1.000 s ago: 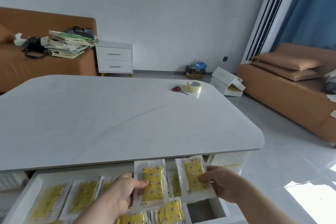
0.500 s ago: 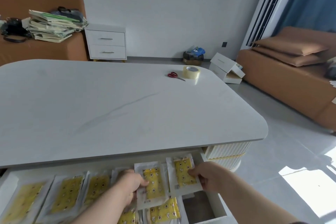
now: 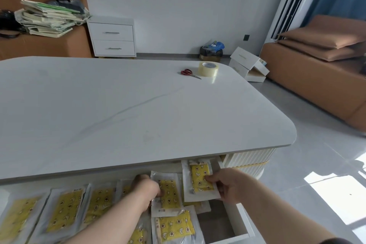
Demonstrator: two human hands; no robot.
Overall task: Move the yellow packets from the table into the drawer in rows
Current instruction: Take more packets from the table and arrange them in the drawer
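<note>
The drawer (image 3: 244,222) stands pulled out from under the table's (image 3: 138,105) near edge, towards its right corner. Both hands are over the drawer, apart from each other, each clamped on its own packet.

The left hand (image 3: 147,190) grips the left packet (image 3: 168,193) by its left edge, fingers curled under and thumb on the yellow face. This packet lies lengthwise, its far end close to the table's near edge, its near end overlapping the front packet (image 3: 175,226).

The right hand (image 3: 230,186) pinches the right packet (image 3: 199,179) at its right side, thumb on top. That packet is tilted a little, just beside the left packet, with its far end slipping under the table's edge by the drawer's right wall.

A row (image 3: 65,210) of yellow packets lies side by side along the drawer's back, running from the left hand to the drawer's left end. The front packet lies nearer the drawer's front, with another partly hidden under the left forearm. The drawer's front right corner shows bare floor.

At the table's far right corner lie red scissors (image 3: 188,73), with a roll of tape (image 3: 208,68) just beside them.
</note>
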